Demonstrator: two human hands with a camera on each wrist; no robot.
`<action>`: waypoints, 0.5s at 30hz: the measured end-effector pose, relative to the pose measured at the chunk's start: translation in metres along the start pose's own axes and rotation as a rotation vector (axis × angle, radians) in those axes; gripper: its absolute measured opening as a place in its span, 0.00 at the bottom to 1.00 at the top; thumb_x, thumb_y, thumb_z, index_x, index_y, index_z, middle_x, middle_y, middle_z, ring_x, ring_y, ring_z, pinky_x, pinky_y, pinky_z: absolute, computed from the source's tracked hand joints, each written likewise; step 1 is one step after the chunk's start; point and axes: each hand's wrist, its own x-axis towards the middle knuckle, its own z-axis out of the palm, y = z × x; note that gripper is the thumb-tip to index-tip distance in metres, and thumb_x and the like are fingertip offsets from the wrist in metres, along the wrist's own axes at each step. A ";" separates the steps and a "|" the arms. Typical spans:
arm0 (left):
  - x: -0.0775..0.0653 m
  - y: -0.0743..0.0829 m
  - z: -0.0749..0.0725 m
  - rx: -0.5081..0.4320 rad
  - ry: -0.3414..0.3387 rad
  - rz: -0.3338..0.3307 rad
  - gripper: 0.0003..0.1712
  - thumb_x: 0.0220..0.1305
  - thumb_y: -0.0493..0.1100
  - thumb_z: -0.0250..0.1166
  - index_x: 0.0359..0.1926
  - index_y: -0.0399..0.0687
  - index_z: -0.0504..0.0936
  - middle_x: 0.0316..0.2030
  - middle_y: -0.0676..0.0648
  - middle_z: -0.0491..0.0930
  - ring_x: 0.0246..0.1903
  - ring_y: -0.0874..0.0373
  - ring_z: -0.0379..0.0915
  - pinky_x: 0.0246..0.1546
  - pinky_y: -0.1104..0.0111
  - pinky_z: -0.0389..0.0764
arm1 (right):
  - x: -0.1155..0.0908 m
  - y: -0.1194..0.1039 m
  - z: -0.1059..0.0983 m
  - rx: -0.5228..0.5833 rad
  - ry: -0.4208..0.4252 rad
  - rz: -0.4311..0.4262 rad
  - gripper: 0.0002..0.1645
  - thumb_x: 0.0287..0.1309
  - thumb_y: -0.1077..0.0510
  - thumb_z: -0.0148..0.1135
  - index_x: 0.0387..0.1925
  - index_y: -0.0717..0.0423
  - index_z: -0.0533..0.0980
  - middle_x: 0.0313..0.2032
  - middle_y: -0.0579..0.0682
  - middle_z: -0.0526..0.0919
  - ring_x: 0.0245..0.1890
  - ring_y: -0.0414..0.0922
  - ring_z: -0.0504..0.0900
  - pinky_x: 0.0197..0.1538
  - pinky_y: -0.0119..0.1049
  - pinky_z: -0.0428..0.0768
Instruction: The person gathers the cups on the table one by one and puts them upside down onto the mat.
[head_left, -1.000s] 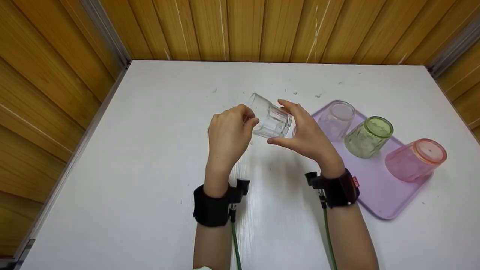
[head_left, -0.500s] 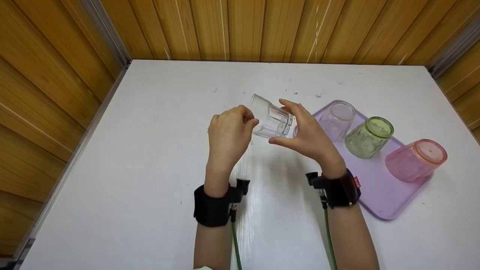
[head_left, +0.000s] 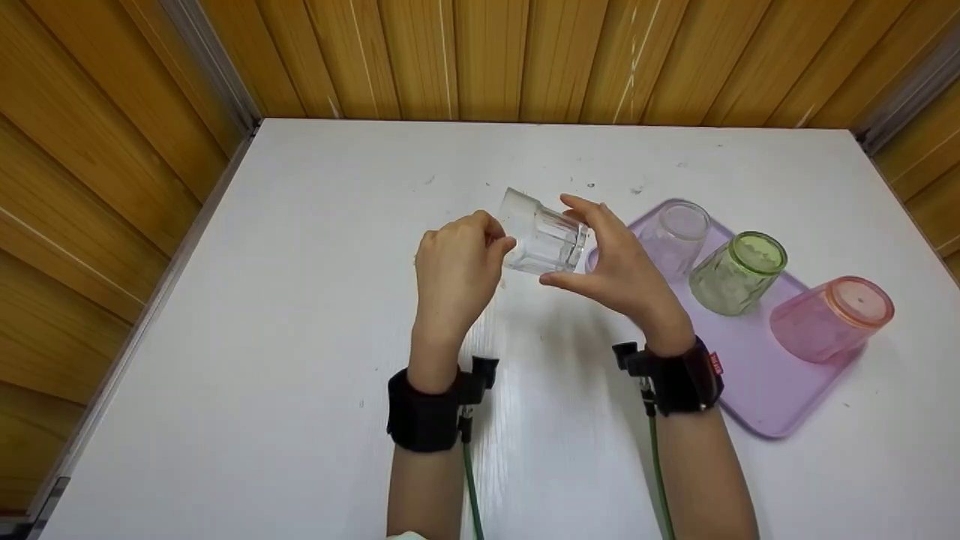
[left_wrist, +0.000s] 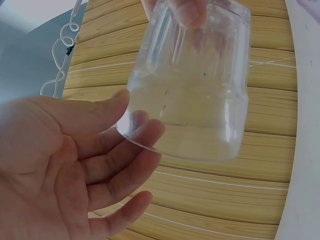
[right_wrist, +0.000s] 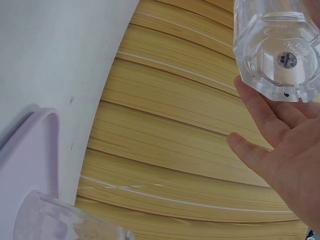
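A clear faceted glass tumbler point(head_left: 544, 238) is held tilted above the table, its mouth to the left and its base to the right. My left hand point(head_left: 459, 274) pinches the tumbler's rim, thumb outside and a fingertip inside, as the left wrist view of the tumbler point(left_wrist: 187, 95) shows. My right hand point(head_left: 619, 266) grips the base end between thumb and fingers. In the right wrist view the thick base point(right_wrist: 285, 62) faces the camera, with a small round sticker point(right_wrist: 287, 60) and raised lettering on it.
On the right lies a lilac tray point(head_left: 757, 390). Three upside-down glasses stand on it: a clear one point(head_left: 675, 238), a green one point(head_left: 736, 275) and a pink one point(head_left: 829, 319). The white table point(head_left: 262, 337) ends at a wood-look panel wall point(head_left: 487, 60). Green cables point(head_left: 472, 487) trail from both wrist straps.
My right hand has shifted slightly to the right, and the tumbler has tipped a little with it. My left hand keeps its pinch on the rim. The tray and its glasses stay put.
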 end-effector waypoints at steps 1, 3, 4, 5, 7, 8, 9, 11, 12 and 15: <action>0.000 0.000 0.000 0.000 -0.001 -0.001 0.09 0.55 0.46 0.65 0.32 0.45 0.81 0.26 0.50 0.81 0.27 0.56 0.76 0.41 0.60 0.71 | 0.000 0.000 0.000 -0.002 0.001 -0.002 0.53 0.34 0.51 0.76 0.63 0.54 0.60 0.50 0.52 0.73 0.45 0.43 0.71 0.47 0.44 0.70; 0.000 -0.001 0.001 0.003 -0.008 -0.006 0.10 0.55 0.47 0.64 0.32 0.45 0.81 0.26 0.50 0.81 0.27 0.56 0.77 0.40 0.60 0.72 | 0.000 0.000 -0.001 -0.011 0.006 -0.015 0.53 0.34 0.52 0.76 0.63 0.55 0.60 0.50 0.53 0.74 0.47 0.44 0.72 0.55 0.44 0.67; 0.000 -0.001 0.001 0.005 -0.011 -0.008 0.10 0.55 0.47 0.64 0.32 0.45 0.81 0.26 0.50 0.81 0.27 0.56 0.77 0.40 0.60 0.72 | 0.000 0.000 -0.001 -0.018 0.009 -0.021 0.53 0.34 0.52 0.76 0.63 0.56 0.60 0.50 0.53 0.74 0.49 0.44 0.72 0.59 0.43 0.64; 0.000 -0.001 0.001 0.005 -0.015 -0.011 0.10 0.56 0.47 0.64 0.32 0.44 0.81 0.26 0.50 0.81 0.27 0.56 0.77 0.40 0.60 0.72 | 0.001 0.000 -0.001 -0.027 0.011 -0.027 0.53 0.34 0.53 0.76 0.63 0.56 0.60 0.50 0.53 0.75 0.50 0.45 0.72 0.62 0.42 0.61; 0.000 -0.001 0.001 0.009 -0.023 -0.017 0.10 0.56 0.47 0.64 0.32 0.45 0.81 0.26 0.50 0.81 0.27 0.56 0.77 0.40 0.60 0.72 | 0.001 0.000 -0.002 -0.038 0.015 -0.037 0.53 0.34 0.53 0.76 0.63 0.57 0.60 0.49 0.53 0.75 0.51 0.45 0.72 0.67 0.40 0.52; 0.000 -0.001 0.001 0.012 -0.026 -0.019 0.10 0.56 0.47 0.64 0.32 0.45 0.81 0.26 0.50 0.81 0.27 0.56 0.77 0.40 0.60 0.72 | 0.001 0.000 -0.002 -0.041 0.017 -0.039 0.53 0.34 0.53 0.76 0.63 0.58 0.60 0.49 0.54 0.76 0.51 0.45 0.72 0.68 0.40 0.48; 0.000 -0.001 0.001 0.015 -0.029 -0.021 0.10 0.56 0.47 0.64 0.32 0.45 0.81 0.26 0.50 0.81 0.27 0.56 0.77 0.40 0.60 0.72 | 0.001 0.000 -0.002 -0.042 0.017 -0.040 0.53 0.34 0.53 0.76 0.63 0.58 0.60 0.49 0.54 0.76 0.51 0.45 0.72 0.69 0.40 0.48; 0.000 -0.001 0.001 0.018 -0.035 -0.024 0.10 0.56 0.47 0.64 0.32 0.45 0.81 0.25 0.50 0.81 0.27 0.56 0.77 0.39 0.61 0.72 | 0.000 0.000 -0.003 -0.036 0.017 -0.030 0.53 0.34 0.53 0.76 0.63 0.57 0.60 0.49 0.53 0.76 0.50 0.45 0.72 0.66 0.41 0.54; 0.000 -0.001 0.001 0.020 -0.036 -0.026 0.10 0.56 0.47 0.64 0.31 0.45 0.81 0.25 0.50 0.81 0.27 0.56 0.77 0.39 0.61 0.72 | 0.000 0.000 -0.003 -0.032 0.018 -0.027 0.53 0.33 0.53 0.76 0.63 0.57 0.60 0.49 0.53 0.75 0.50 0.44 0.72 0.64 0.42 0.58; -0.001 -0.001 0.002 0.036 -0.041 -0.025 0.10 0.56 0.47 0.64 0.30 0.44 0.81 0.25 0.50 0.81 0.26 0.55 0.77 0.39 0.60 0.72 | 0.000 0.001 -0.003 -0.031 0.023 -0.033 0.53 0.32 0.54 0.77 0.63 0.57 0.61 0.48 0.53 0.76 0.49 0.45 0.72 0.64 0.43 0.58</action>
